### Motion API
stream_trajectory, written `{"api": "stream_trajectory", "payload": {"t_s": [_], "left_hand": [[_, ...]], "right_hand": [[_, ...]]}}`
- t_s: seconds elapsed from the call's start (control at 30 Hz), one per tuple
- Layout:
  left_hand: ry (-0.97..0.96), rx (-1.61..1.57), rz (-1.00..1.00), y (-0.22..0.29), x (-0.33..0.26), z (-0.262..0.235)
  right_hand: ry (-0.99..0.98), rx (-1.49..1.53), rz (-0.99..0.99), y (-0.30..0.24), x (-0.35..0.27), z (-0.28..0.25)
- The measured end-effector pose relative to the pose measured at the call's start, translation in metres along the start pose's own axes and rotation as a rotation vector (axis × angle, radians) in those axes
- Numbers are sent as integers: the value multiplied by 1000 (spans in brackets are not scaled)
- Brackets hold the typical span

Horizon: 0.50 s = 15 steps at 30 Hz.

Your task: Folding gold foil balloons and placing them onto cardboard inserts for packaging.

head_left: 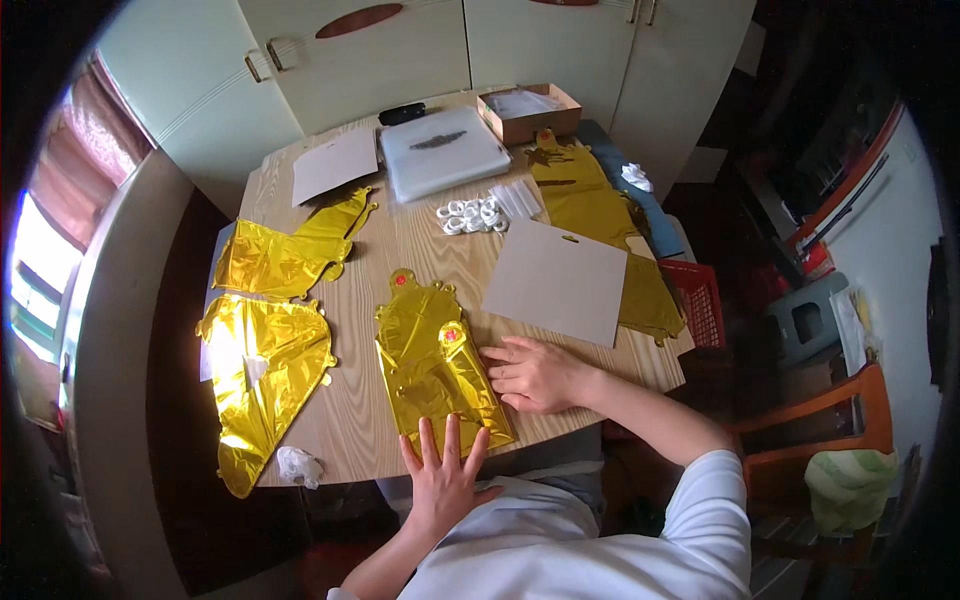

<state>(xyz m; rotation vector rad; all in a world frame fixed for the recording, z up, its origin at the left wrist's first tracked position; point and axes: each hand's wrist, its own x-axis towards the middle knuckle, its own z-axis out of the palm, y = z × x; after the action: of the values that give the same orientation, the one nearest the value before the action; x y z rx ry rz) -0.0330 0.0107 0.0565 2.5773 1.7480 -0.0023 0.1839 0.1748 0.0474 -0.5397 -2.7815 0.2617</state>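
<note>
In front of me on the wooden table lies a flat, uninflated gold foil balloon (430, 345), folded over into a long shape. It has a scalloped crown-like top edge and two red spots. My left hand (445, 485) lies flat on its near end with the fingers spread. Against its right edge rests my right hand (542, 374), fingers loosely bent and side by side, with nothing visible in them. More flat gold foil balloons lie at the left, one farther back (275, 258) and one nearer (265, 370), and others (580, 195) are spread at the right.
A pale card (555, 280) partly covers the right foil; another card (335, 165) lies far left. Behind are white rings (468, 216), clear tubes (517, 200), a stack of clear bags (445, 165) and a cardboard box (545, 122). Crumpled tissue (299, 466) sits at the near edge.
</note>
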Motion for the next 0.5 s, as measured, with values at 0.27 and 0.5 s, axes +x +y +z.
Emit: {"api": "stream_trajectory", "payload": {"t_s": [0.27, 0.5], "left_hand": [[-29, 20, 6, 0, 0, -4], [13, 14, 8, -1, 1, -1]], "right_hand": [[42, -7, 7, 2, -3, 3], [-30, -55, 67, -5, 13, -5]]}}
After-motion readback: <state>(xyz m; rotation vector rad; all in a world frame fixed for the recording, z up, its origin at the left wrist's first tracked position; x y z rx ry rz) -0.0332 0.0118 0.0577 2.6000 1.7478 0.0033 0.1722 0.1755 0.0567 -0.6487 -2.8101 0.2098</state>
